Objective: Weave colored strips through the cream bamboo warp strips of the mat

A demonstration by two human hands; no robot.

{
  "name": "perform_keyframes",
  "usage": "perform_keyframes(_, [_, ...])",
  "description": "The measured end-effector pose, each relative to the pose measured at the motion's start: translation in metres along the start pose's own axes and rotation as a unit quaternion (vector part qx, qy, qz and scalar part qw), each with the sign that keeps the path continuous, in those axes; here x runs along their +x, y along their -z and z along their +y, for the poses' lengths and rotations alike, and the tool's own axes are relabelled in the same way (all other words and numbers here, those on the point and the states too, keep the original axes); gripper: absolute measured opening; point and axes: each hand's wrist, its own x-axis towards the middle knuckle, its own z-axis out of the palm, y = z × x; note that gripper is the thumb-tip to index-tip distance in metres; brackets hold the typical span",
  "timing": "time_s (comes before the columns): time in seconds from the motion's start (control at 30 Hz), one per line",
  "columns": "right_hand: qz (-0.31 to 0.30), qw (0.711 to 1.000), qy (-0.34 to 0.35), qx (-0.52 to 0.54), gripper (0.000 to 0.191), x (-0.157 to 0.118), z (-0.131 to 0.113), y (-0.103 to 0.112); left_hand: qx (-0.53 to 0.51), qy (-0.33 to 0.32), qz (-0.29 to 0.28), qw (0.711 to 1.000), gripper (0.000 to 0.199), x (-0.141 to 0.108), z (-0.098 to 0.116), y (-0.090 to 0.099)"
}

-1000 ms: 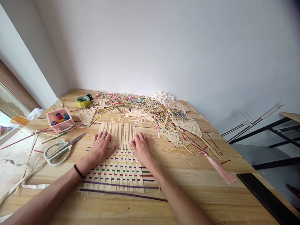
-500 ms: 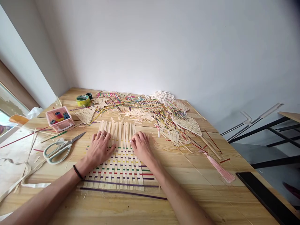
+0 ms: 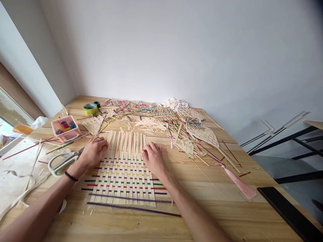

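A mat of pale flat strips lies woven with thin green, purple, yellow and red cross strips whose ends stick out at the sides. My left hand is at its upper left edge, fingers curled in; what they hold, if anything, is hidden. At the upper right edge, my right hand rests with thumb and fingers bent together at the ends of the cross strips. Whatever is in its fingers does not show. A loose purple strip lies below the mat. Scissors lie partly behind my left wrist.
A pink box with thread spools and yellow tape stand at the back left. Strip scraps spread behind the mat. At right are a woven fan, a pink tassel and a black flat object.
My left hand has come off the mat's surface and moved left to its edge, its fingers now curled. More of the weave shows. The right hand has stayed nearly in place.
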Motion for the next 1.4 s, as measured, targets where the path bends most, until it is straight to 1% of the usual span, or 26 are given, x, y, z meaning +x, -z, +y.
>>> perform_keyframes(0.13, [-0.002,1.0,0.002,0.004,0.014,0.001,0.0,0.001,-0.022,0.007,-0.002,1.0,0.022,0.0,-0.003,-0.002])
perform_keyframes(0.23, [-0.004,1.0,0.006,0.006,0.015,0.001,0.001,0.002,-0.025,0.016,-0.01,1.0,0.021,0.001,-0.005,0.0])
perform_keyframes(0.43, [-0.003,1.0,0.012,0.01,0.016,0.002,0.0,0.004,-0.011,0.012,-0.055,0.998,0.022,-0.004,-0.002,0.007])
perform_keyframes(0.6, [-0.011,1.0,0.008,0.011,0.016,0.002,0.0,0.007,-0.002,0.03,-0.069,0.997,0.039,-0.018,-0.001,0.005])
perform_keyframes(0.8, [-0.044,0.999,0.014,0.008,0.008,-0.003,-0.002,0.017,-0.024,0.049,-0.063,0.997,0.037,-0.024,-0.003,0.0])
perform_keyframes(1.03, [-0.095,0.995,0.012,-0.016,0.018,-0.005,-0.004,0.027,-0.04,0.046,-0.042,0.997,0.034,-0.026,-0.004,-0.008])
perform_keyframes(1.2, [-0.107,0.994,-0.005,0.005,0.019,-0.005,-0.005,0.029,-0.046,0.036,-0.033,0.998,0.031,-0.027,-0.004,-0.01])
perform_keyframes(1.4, [-0.106,0.994,-0.01,0.011,0.018,-0.005,-0.005,0.027,-0.04,0.03,-0.033,0.998,0.027,-0.025,-0.001,-0.007])
